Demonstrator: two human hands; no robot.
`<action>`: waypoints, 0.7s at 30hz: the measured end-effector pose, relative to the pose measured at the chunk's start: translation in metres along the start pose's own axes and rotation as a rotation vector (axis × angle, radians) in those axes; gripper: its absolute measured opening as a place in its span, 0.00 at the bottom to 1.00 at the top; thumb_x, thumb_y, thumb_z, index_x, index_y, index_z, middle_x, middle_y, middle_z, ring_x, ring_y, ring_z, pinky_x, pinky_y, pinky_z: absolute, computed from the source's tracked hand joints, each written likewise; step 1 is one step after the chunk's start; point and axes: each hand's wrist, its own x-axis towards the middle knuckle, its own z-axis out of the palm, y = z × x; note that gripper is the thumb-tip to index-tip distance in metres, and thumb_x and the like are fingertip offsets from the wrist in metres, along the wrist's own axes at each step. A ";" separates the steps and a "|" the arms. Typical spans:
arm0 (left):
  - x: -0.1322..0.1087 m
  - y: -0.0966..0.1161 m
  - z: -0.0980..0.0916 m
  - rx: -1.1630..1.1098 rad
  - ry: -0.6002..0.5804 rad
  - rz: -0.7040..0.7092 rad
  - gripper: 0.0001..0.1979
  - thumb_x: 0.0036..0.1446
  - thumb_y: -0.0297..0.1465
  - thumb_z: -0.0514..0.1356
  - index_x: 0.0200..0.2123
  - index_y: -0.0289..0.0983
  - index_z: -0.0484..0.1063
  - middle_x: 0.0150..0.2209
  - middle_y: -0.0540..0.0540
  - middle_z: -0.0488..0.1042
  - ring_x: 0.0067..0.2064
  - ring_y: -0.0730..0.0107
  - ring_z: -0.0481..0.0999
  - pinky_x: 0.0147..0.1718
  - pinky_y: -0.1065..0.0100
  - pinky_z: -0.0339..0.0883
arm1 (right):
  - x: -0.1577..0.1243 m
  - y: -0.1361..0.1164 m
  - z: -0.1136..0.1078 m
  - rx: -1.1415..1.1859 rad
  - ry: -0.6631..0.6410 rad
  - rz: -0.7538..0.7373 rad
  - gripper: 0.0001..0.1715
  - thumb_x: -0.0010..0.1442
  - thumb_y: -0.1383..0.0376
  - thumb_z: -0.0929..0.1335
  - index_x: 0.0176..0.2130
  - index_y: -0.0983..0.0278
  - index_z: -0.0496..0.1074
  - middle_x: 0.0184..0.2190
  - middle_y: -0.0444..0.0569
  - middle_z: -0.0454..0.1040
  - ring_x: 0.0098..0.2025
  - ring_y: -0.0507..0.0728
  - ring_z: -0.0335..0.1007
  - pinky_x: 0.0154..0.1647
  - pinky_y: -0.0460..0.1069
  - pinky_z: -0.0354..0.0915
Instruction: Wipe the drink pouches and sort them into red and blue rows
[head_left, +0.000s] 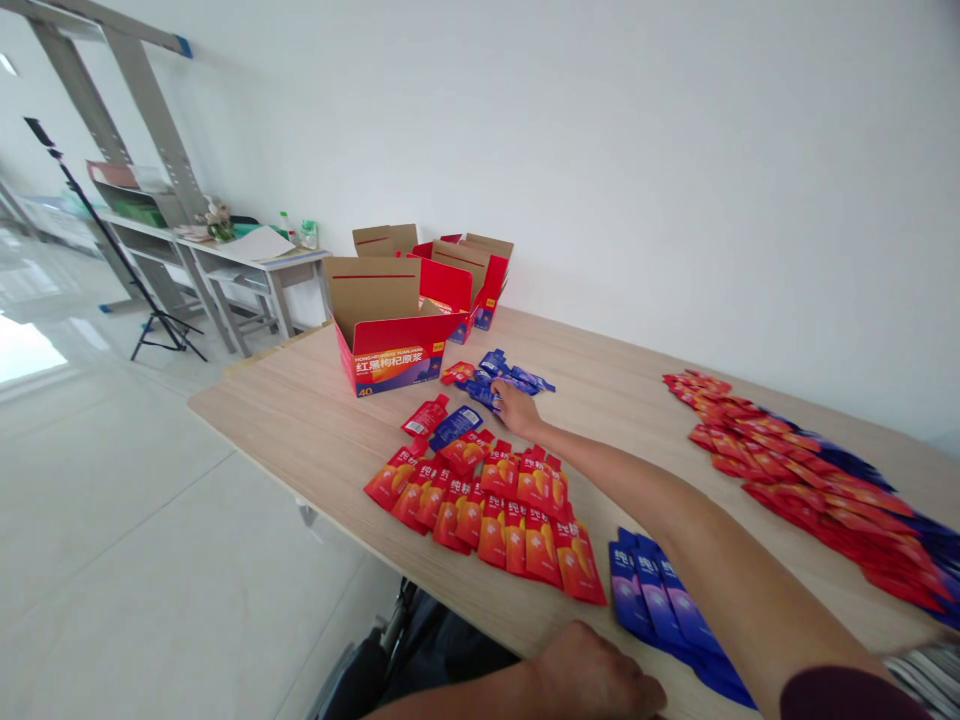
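Observation:
My right hand [514, 408] reaches across the table, its fingers closed on a blue pouch [487, 396] at the near side of a loose heap of blue pouches [517, 378]. One red pouch [456, 373] lies at the heap's left. Close to the table's front edge, my left hand [592, 670] is curled with its knuckles up; its palm side is hidden. Between the hands spread overlapping rows of red pouches [495, 500]. Beyond them lie a blue pouch [454, 427] and a red pouch [426, 415], both back side up. Under my right forearm are several fanned blue pouches [660, 600].
An open red carton [397, 355] stands at the table's left, with more open cartons [469, 275] behind it by the wall. Long piles of red pouches [795, 470] and blue pouches [847, 465] line the right side. A tripod [161, 330] and desks [255, 265] stand farther left.

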 end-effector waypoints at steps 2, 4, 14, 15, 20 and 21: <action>-0.001 -0.001 -0.001 -0.030 0.011 0.026 0.21 0.64 0.50 0.55 0.31 0.39 0.73 0.24 0.54 0.79 0.25 0.74 0.78 0.16 0.68 0.52 | -0.008 0.006 -0.002 0.026 0.037 0.020 0.29 0.65 0.70 0.61 0.64 0.61 0.61 0.58 0.54 0.72 0.57 0.62 0.69 0.55 0.54 0.64; -0.002 -0.002 -0.002 -0.060 0.028 0.058 0.21 0.64 0.49 0.56 0.30 0.39 0.72 0.24 0.54 0.79 0.26 0.74 0.78 0.17 0.69 0.53 | -0.016 0.013 -0.005 0.047 0.059 0.040 0.31 0.64 0.70 0.62 0.65 0.60 0.62 0.60 0.52 0.72 0.58 0.62 0.69 0.58 0.54 0.63; -0.007 0.002 -0.030 -0.104 0.025 0.068 0.19 0.66 0.44 0.56 0.29 0.38 0.71 0.26 0.51 0.78 0.27 0.74 0.77 0.19 0.70 0.55 | -0.030 0.052 -0.044 0.098 0.182 0.158 0.23 0.63 0.68 0.62 0.56 0.64 0.73 0.53 0.55 0.76 0.54 0.63 0.70 0.58 0.55 0.63; -0.007 0.002 -0.033 -0.115 0.025 0.036 0.18 0.65 0.44 0.56 0.28 0.38 0.71 0.26 0.51 0.78 0.26 0.74 0.76 0.19 0.70 0.55 | -0.034 0.055 -0.050 0.103 0.193 0.161 0.22 0.63 0.68 0.62 0.55 0.64 0.74 0.51 0.55 0.77 0.53 0.63 0.70 0.57 0.55 0.63; -0.007 0.002 -0.046 -0.325 0.093 -0.099 0.15 0.64 0.38 0.58 0.27 0.37 0.71 0.25 0.51 0.76 0.26 0.76 0.73 0.23 0.72 0.55 | -0.064 0.069 -0.083 0.127 0.247 0.160 0.20 0.61 0.68 0.63 0.50 0.64 0.77 0.46 0.54 0.78 0.48 0.63 0.71 0.52 0.54 0.65; -0.007 0.002 -0.048 -0.405 0.121 -0.130 0.15 0.65 0.38 0.57 0.28 0.37 0.71 0.25 0.52 0.75 0.26 0.76 0.72 0.24 0.73 0.55 | -0.072 0.071 -0.091 0.131 0.259 0.158 0.19 0.61 0.68 0.63 0.49 0.64 0.77 0.45 0.55 0.78 0.48 0.63 0.71 0.52 0.54 0.65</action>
